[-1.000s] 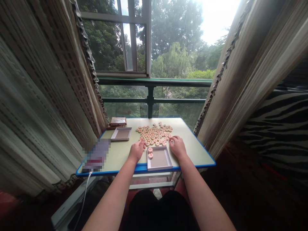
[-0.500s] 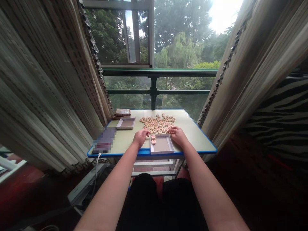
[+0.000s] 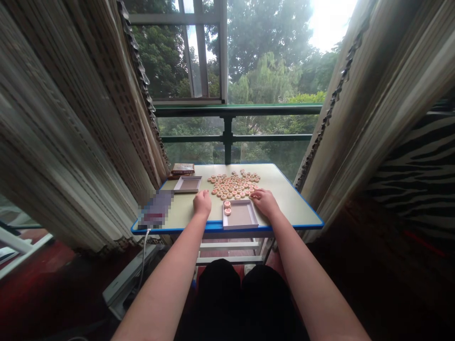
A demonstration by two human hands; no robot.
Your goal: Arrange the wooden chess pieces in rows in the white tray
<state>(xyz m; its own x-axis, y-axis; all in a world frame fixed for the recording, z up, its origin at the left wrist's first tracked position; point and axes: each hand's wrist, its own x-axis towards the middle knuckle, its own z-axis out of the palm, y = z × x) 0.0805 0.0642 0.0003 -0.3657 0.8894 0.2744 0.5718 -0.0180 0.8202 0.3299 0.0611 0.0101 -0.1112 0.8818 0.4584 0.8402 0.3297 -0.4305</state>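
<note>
Evenly flanked by two hands, a spread of pieces is seen

In the head view, round game pieces (image 3: 232, 185) are spread over the middle of the table (image 3: 295, 208), reaching toward its far edge. The left hand (image 3: 202, 202) is placed just left of the spread and nearer the front edge, its fingers curled in; whether anything is held cannot be told. By the right hand (image 3: 265, 200), the spread's near right side is met with the fingertips; whether a piece is gripped cannot be told. Between the separated hands, an open tray (image 3: 246, 216) is set at the front edge, with two pieces (image 3: 227, 211) laid along its left side.
</note>
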